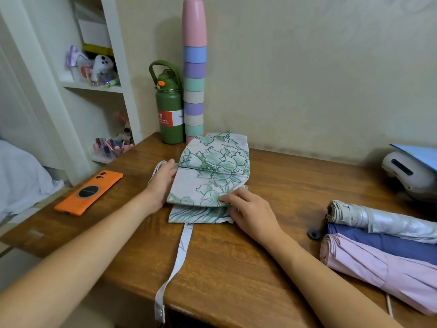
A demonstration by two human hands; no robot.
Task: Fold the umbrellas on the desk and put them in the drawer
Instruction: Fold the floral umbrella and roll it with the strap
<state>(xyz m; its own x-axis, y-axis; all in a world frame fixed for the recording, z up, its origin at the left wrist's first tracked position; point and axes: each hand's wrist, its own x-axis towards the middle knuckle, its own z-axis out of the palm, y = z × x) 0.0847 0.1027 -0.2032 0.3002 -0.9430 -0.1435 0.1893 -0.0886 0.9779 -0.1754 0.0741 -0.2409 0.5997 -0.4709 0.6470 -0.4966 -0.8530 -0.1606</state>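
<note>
Four umbrellas lie on the wooden desk (272, 245). One, a white umbrella with a green flower print (212, 176), sits near the middle of the desk, its cloth gathered in flat pleats, and its closing strap (176, 263) runs from the near end of the cloth toward the front edge and hangs over it, a snap at its tip. At the umbrella's left side the left hand (163, 183) lies against the cloth with fingers straight and relaxed, just beside a white wrist loop (157, 169). At the near right corner of the cloth the right hand (246, 209) pinches a fold of fabric between thumb and fingers. Toward the right edge of the desk three more umbrellas lie side by side, touching: a silver umbrella (378, 220) farthest back, a blue umbrella (378, 242) in the middle, and a pink umbrella (383, 273) nearest the front edge. Near the left edge an orange phone (89, 192) lies face down. At the back edge, against the wall, a green bottle (169, 110) stands upright, touching a tall stack of pastel cups (194, 74). At the back right corner a white headset (406, 174) rests under a blue folder (421, 155). Left of the desk stands a white shelf (94, 88) holding small items.
</note>
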